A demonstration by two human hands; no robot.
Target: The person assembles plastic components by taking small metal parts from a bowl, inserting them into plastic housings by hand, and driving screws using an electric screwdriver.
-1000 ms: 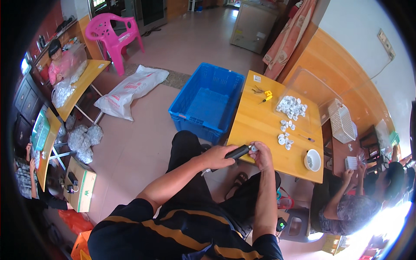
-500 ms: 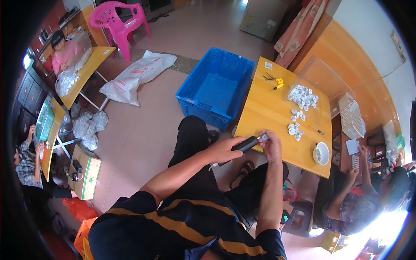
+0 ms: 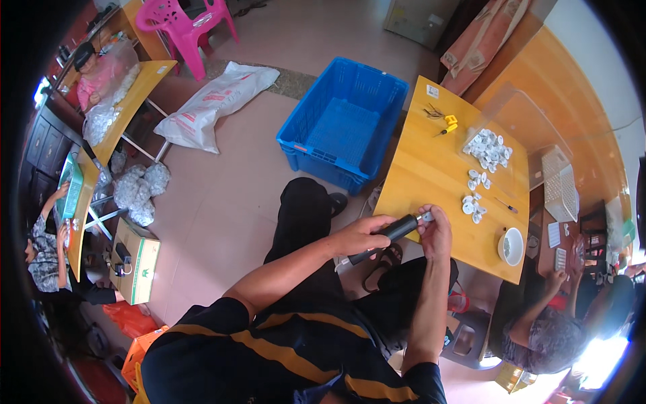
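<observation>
My left hand [image 3: 363, 236] is closed around a black electric screwdriver [image 3: 402, 227], held slantwise over the near left edge of the yellow table [image 3: 417, 168]. At the driver's tip, my right hand [image 3: 438, 237] pinches a small white plastic part [image 3: 427, 217]. The tip meets this part or lies right against it; the exact contact is too small to tell. Farther up the table lies a heap of similar white parts [image 3: 487, 149], with two smaller groups [image 3: 478, 179] nearer to me. A white bowl [image 3: 518, 247] with small pieces inside stands at the right corner.
A blue crate [image 3: 296, 151] stands left of the table. Yellow-handled tools [image 3: 449, 126] and a thin screwdriver [image 3: 506, 204] lie on the tabletop, beside a clear plastic bin [image 3: 531, 118]. A white sack [image 3: 215, 108] lies on the floor. Other people work at left and right.
The view has shifted slightly, so the table appears farther right. Both hands have moved a little right with the driver and part, and more of the driver's rear end shows below my left hand.
</observation>
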